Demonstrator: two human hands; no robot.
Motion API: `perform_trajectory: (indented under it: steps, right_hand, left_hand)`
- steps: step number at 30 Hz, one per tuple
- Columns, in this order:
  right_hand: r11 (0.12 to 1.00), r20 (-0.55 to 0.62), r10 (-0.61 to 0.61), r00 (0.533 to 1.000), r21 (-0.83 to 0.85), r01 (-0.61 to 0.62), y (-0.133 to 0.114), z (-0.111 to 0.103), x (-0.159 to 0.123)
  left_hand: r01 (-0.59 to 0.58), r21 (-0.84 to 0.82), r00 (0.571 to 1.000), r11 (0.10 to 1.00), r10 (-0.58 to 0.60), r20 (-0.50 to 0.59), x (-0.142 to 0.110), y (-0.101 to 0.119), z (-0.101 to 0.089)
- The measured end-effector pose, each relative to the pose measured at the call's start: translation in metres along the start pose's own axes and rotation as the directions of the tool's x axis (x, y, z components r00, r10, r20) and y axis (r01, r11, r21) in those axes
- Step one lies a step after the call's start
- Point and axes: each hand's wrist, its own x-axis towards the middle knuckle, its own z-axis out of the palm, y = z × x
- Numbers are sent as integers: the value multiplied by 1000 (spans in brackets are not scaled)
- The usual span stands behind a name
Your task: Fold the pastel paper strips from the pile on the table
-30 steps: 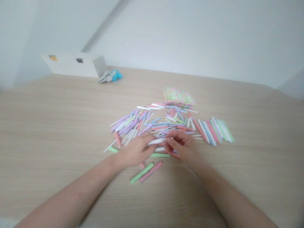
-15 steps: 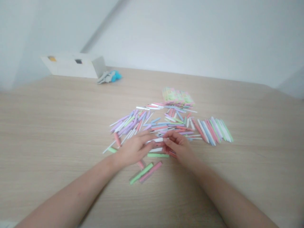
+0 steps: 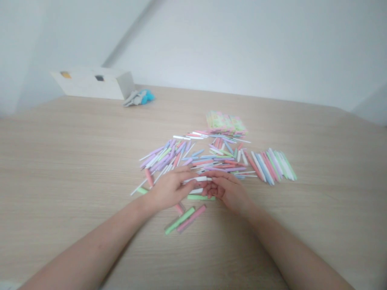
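Note:
My left hand (image 3: 173, 187) pinches a white pen-like stick (image 3: 199, 179) between thumb and fingers, holding it roughly level. At the stick's right end, my right hand (image 3: 228, 189) closes its fingertips on a small pale tip; whether this is a separate piece I cannot tell. Below my fingers lie another white stick (image 3: 197, 191) and a green stick (image 3: 201, 197). Closer to me, a light green stick (image 3: 180, 220) rests beside a pink stick (image 3: 192, 218). Beyond both hands spreads a loose pile of pastel sticks (image 3: 211, 159) and thin white rods.
Several pastel sticks (image 3: 272, 167) lie side by side in a slanted row at the right. Stacked green-and-pink packets (image 3: 226, 123) sit behind the pile. At the back left stand a white box (image 3: 93, 84) and a crumpled grey-and-blue item (image 3: 139, 98), near the wall.
My right hand's fingers have shifted and stretched along the stick's right end, where a small pale tip now shows. My left hand has hardly moved.

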Motion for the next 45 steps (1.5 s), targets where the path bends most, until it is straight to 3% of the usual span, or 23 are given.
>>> perform_trajectory:
  steps: [16, 23, 31, 35, 38, 40, 42, 45]
  right_hand:
    - [997, -6, 28, 1000, -65, -29, -3, -2, -2]
    - [988, -8, -13, 1000, -156, 11, 0, 2, 0]
    - [946, -77, -31, 997, -324, 5, 1, 2, 0]
    - [895, -163, -164, 973, -440, 77, -16, -4, 1]
    - [744, -305, -403, 863, -658, 115, -35, -18, 7]
    - [537, -261, -531, 806, -840, 82, -43, -29, 14]
    - [298, -157, -545, 824, -954, 15, -46, -38, 24]
    - [-12, -6, -410, 912, -1000, -12, -44, -47, 39]
  left_hand:
    - [0, -5, 1000, 1000, 0, 2, 0, -1, -1]
    - [-41, -67, 999, 997, 43, 22, 2, -1, 0]
    - [2, -52, 1000, 999, -3, -8, 1, -5, 2]
    - [44, -33, 998, 998, -46, -42, 0, -7, 2]
    - [86, -37, 995, 996, -88, -42, 1, -8, 1]
    - [114, -44, 992, 993, -116, -58, 2, -10, 1]
    - [135, -44, 987, 990, -138, -84, 3, -12, 2]
    - [151, -39, 980, 988, -155, -126, 5, -15, 2]
